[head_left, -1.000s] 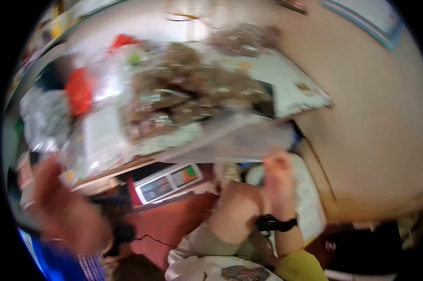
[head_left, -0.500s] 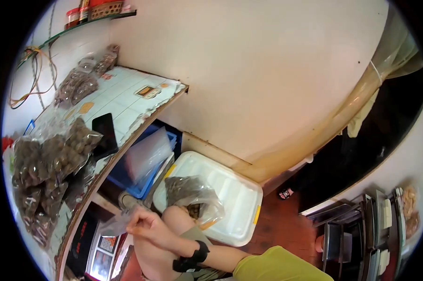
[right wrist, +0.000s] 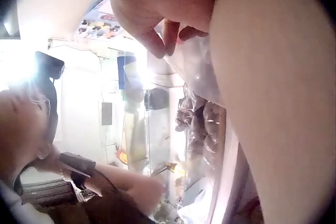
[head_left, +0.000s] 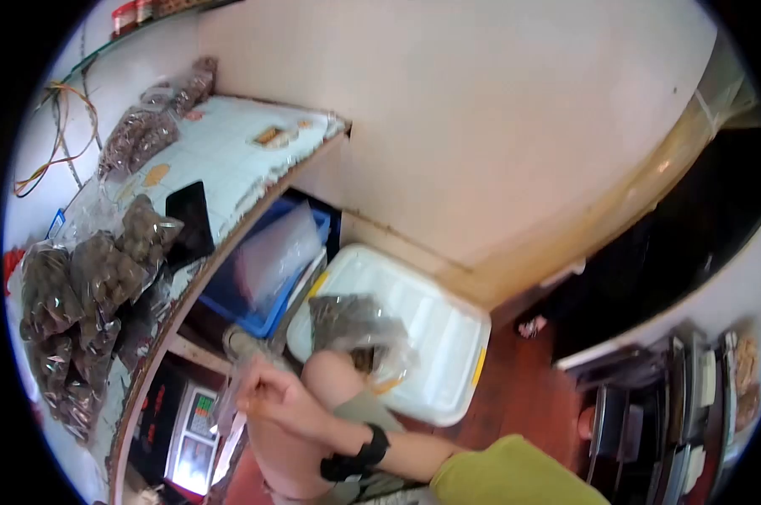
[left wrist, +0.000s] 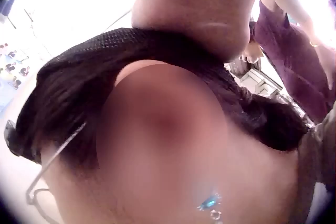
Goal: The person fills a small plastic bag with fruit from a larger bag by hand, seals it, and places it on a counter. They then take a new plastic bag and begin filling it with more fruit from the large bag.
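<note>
Beside the bare knee (head_left: 326, 379), my right hand (head_left: 275, 404) pinches a clear plastic bag (right wrist: 197, 71) between curled fingers and thumb. The bag hangs limp and see-through in the right wrist view. My left hand (right wrist: 51, 165) is out of the head view. In the right wrist view it is raised close to my head and neck, small and blurred, with a dark band at its wrist. A partly open bag of brown contents (head_left: 347, 320) lies on a white plastic box lid (head_left: 439, 337), right behind the knee.
Several clear bags of brown lumps (head_left: 103, 273) crowd the table at left, near a black phone (head_left: 189, 223). Under the tabletop are a blue crate (head_left: 258, 316) with plastic sheets and a white digital scale (head_left: 194, 442). A dark rack (head_left: 650, 412) stands at right.
The head view has swung right from the tabletop, and the left hand has left it. My right hand has come down beside the knee with the clear bag. Over the last half second little has moved.
</note>
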A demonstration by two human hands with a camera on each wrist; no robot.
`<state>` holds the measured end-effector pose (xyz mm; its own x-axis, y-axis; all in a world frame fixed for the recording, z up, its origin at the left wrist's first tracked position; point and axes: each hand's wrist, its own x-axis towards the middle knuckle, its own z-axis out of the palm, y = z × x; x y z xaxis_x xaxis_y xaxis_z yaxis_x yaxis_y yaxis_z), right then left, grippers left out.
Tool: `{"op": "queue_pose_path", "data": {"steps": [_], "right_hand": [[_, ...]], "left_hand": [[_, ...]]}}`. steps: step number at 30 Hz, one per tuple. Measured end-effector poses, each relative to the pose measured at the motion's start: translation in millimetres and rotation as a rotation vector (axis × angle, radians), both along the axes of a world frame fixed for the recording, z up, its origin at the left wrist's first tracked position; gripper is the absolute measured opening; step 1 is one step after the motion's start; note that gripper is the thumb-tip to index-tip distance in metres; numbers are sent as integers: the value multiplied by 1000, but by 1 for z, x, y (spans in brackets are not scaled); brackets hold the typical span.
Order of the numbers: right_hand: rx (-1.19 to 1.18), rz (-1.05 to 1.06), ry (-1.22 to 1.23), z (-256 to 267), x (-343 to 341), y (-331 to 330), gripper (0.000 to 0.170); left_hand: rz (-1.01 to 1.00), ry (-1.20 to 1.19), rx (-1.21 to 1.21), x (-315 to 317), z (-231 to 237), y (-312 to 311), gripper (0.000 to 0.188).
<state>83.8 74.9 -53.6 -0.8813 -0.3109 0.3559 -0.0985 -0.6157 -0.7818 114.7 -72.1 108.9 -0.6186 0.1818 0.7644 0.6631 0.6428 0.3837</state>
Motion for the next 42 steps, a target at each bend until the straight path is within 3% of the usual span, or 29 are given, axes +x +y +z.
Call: {"op": "queue_pose_path", "data": {"steps": [3, 5, 7, 9, 10, 12, 13, 15, 17, 20, 22, 23, 25, 27, 30, 32, 35, 37, 41, 42], "right_hand": [[-152, 57, -170, 12, 2, 14, 8], [-334, -33, -183, 8, -2, 21, 11], [-592, 126, -128, -2, -11, 41, 21], [-692, 64, -473, 11, -3, 70, 30], [-708, 70, -474, 7, -3, 87, 30], [-937, 302, -563, -10, -6, 114, 37], [-948, 305, -570, -8, -4, 121, 37], [-902, 35, -647, 0, 0, 132, 40], [-913, 106, -609, -6, 0, 143, 42], [-774, -3, -705, -10, 8, 142, 32], [-384, -369, -676, -20, 11, 125, 32], [-383, -368, -685, -17, 13, 123, 32], [-801, 150, -732, 11, 14, 119, 33], [-808, 179, -757, 13, 14, 112, 32], [-796, 233, -810, 11, 14, 112, 33], [-985, 330, -601, 0, 10, 113, 32], [-1066, 394, -455, -11, 4, 123, 33], [-1055, 337, -412, -4, 6, 128, 34], [-1041, 220, -307, 7, 9, 145, 45], [-1040, 215, -305, 12, 11, 149, 45]], "left_hand": [[-99, -48, -39, 0, 13, -2, 52], [-161, -79, -62, 2, 18, -3, 53], [-245, -122, -77, -1, 25, 5, 55], [-320, -219, -123, -4, 25, 11, 56], [-354, -268, -151, -5, 19, 18, 57], [-399, -377, -217, -8, -1, 39, 59], [-409, -412, -266, -12, -16, 48, 59], [-399, -433, -330, -7, -56, 70, 61], [-344, -254, -605, -8, -89, 81, 55], [-482, -73, -757, -12, -96, 81, 48], [-489, -43, -787, -14, -81, 85, 45], [-484, -1, -815, -14, -75, 86, 43], [-518, 15, -839, -14, -71, 86, 48], [-561, 36, -868, -14, -69, 86, 52], [-612, -13, -759, -14, -68, 89, 42], [-639, -103, -550, -14, -64, 92, 35], [-716, -283, -421, -7, -27, 96, 32], [-814, -302, -335, 1, 2, 105, 29], [-791, -319, -290, 0, 27, 110, 15], [-680, -456, -164, -4, 28, 115, 12]]}}
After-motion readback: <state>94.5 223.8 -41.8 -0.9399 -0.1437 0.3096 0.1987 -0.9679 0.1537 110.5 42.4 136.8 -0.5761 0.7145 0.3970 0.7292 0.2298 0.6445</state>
